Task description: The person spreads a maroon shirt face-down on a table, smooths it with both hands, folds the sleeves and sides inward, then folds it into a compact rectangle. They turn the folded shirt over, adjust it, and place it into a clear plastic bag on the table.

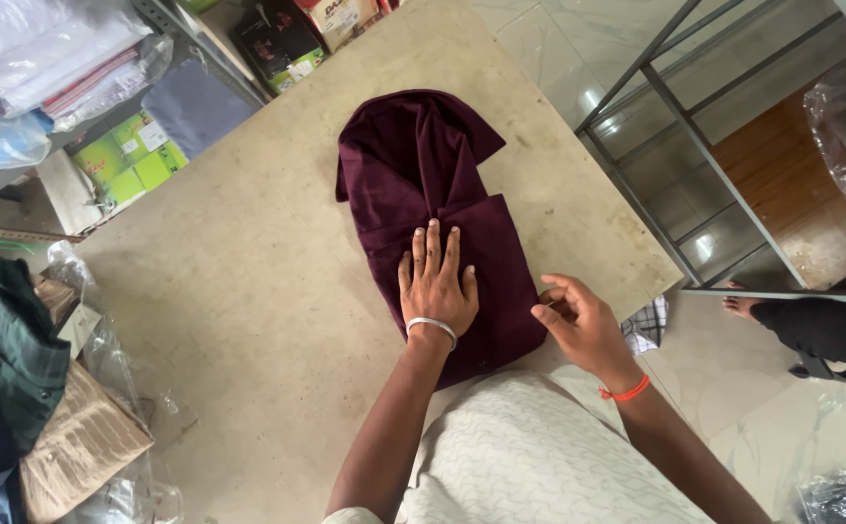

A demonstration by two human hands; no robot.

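A dark maroon garment lies partly folded on a beige table, its collar end pointing away from me. My left hand, with a silver bangle at the wrist, presses flat on the folded lower part, fingers spread. My right hand, with an orange thread at the wrist, pinches the garment's right edge near the table's corner.
Folded clothes in plastic bags lie at the left edge. Shelves with boxes and wrapped fabric stand at the upper left. A metal rack stands to the right. Another person's bare foot rests on the tiled floor.
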